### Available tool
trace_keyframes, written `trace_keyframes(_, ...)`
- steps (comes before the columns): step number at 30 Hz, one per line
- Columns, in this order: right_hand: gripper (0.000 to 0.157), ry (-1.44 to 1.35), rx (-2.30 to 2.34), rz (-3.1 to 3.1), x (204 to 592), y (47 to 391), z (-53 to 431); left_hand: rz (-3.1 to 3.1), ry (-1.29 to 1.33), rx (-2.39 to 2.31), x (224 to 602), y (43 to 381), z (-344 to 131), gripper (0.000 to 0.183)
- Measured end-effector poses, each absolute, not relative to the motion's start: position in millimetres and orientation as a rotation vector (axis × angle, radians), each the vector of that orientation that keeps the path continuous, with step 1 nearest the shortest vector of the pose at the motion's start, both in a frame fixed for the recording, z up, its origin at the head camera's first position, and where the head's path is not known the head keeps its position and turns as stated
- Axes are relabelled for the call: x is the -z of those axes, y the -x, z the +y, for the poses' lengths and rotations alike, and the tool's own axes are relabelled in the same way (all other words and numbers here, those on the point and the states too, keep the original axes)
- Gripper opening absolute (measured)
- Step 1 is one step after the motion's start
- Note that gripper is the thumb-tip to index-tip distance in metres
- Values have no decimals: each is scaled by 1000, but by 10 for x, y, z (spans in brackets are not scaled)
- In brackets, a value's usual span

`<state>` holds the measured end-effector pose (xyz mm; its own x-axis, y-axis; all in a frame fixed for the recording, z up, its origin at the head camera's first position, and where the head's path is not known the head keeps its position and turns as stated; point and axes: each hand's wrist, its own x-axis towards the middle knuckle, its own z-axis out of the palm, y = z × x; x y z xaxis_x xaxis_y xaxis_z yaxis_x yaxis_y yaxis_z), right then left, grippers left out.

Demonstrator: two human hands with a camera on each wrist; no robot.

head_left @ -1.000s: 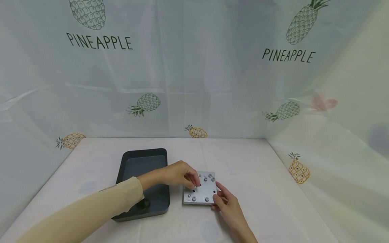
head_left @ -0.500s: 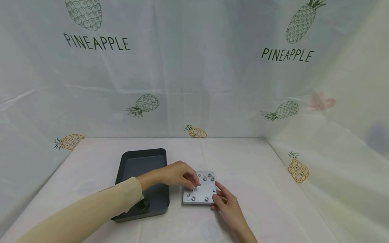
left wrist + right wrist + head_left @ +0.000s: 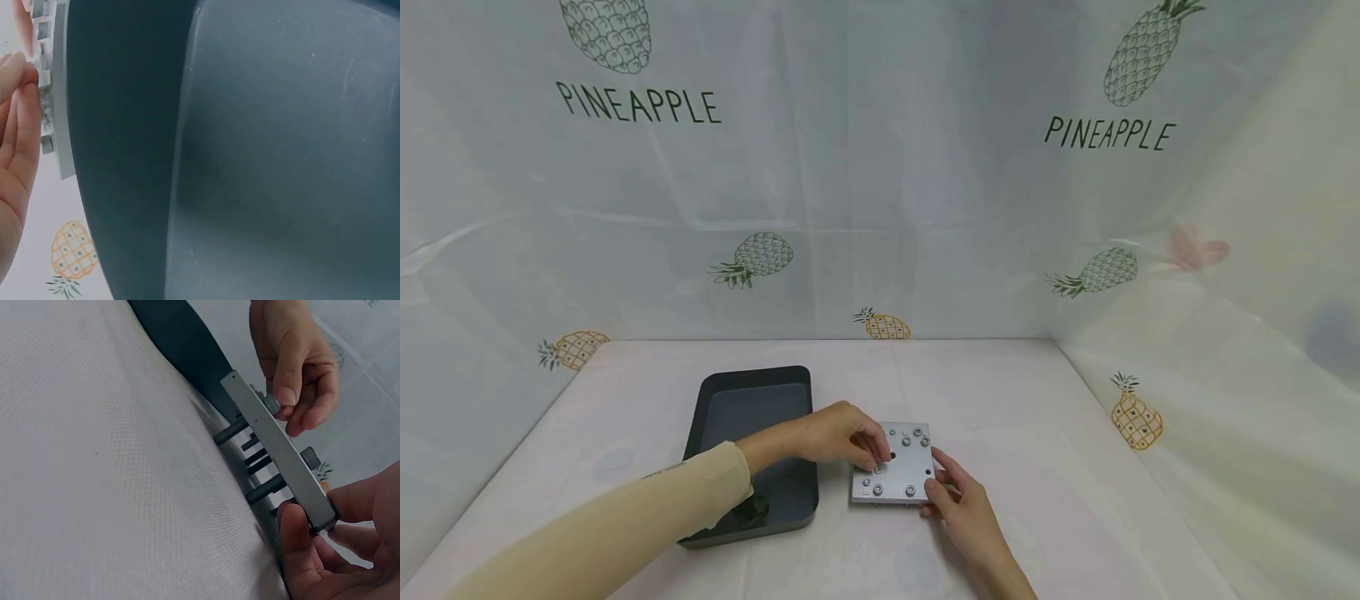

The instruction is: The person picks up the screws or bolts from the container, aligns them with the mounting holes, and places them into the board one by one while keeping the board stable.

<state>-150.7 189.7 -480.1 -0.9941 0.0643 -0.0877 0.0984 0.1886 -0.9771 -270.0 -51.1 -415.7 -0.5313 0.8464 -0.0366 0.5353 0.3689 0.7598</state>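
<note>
A square silver metal plate (image 3: 898, 479) lies before me, with several socket-head bolts and dark holes in its top face. My right hand (image 3: 966, 508) grips its right edge, thumb above and fingers below. In the right wrist view, threaded shanks (image 3: 267, 487) stick out under the plate (image 3: 275, 450), close over the white cloth. My left hand (image 3: 842, 435) reaches in from the left, thumb and index finger pinching around a small bolt (image 3: 877, 469) near the plate's left side. In the left wrist view, the left hand's thumb and fingertips (image 3: 26, 74) come together beside the bolt heads.
A dark rectangular tray (image 3: 813, 467) stands left of the plate, under my left forearm. A small round black object (image 3: 758, 505) lies in its near end. White cloth covers the table (image 3: 985, 392), and a pineapple-printed curtain (image 3: 925, 208) hangs behind.
The small bolt at my left fingertips sits lower, down at its hole, where a dark hole showed beside it a second ago. My left hand has shifted slightly left; my right hand keeps its grip.
</note>
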Motion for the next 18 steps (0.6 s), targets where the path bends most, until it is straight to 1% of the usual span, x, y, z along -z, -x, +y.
trace_keyframes(6,57,-156,2007,2388,4819,1514,1892,2275,-1203,-985,4120,2729,-616,17)
trace_keyframes(13,59,-171,1957,2408,4795,1504,1873,2520,-1198,-937,3877,2659,-992,20)
trace_keyframes(18,69,-113,1718,2552,4617,1410,1993,2804,-1132,-907,3674,2536,-1356,29)
